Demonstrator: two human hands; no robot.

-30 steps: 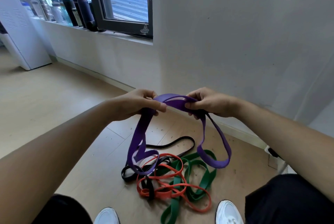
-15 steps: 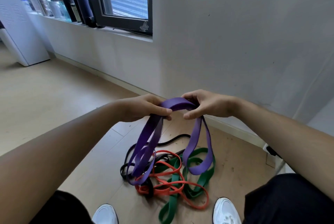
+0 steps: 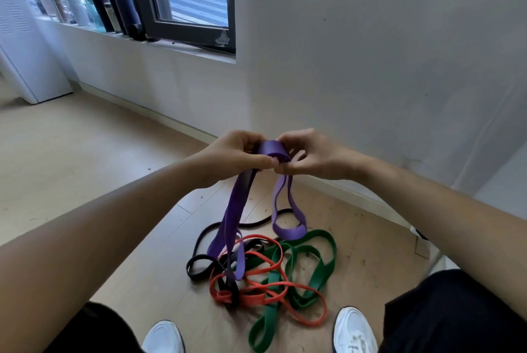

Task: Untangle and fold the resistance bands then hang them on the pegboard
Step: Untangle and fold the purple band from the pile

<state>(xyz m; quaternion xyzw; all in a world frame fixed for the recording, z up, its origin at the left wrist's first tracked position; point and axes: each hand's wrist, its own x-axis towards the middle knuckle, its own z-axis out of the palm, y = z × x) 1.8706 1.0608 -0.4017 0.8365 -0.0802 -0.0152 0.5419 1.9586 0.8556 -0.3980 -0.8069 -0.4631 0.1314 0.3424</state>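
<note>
A purple resistance band (image 3: 236,213) hangs in folded loops from both my hands at chest height. My left hand (image 3: 236,153) pinches the top fold from the left, and my right hand (image 3: 310,156) pinches it from the right, fingertips almost meeting. The long left loops reach down to the floor pile; a shorter loop hangs on the right. Below, on the wooden floor, lie a tangled orange band (image 3: 265,295), a green band (image 3: 310,261) and a black band (image 3: 205,264). No pegboard is in view.
A grey wall (image 3: 370,53) stands close ahead, with a dark-framed window (image 3: 188,4) and several bottles (image 3: 94,7) on its sill at the upper left. A white cabinet (image 3: 25,47) is at the far left. My white shoes (image 3: 353,330) flank the pile.
My hands have come closer together, gathering the purple band's top into a tight fold. The right loop has risen and shortened, and the hanging loops swing nearer each other.
</note>
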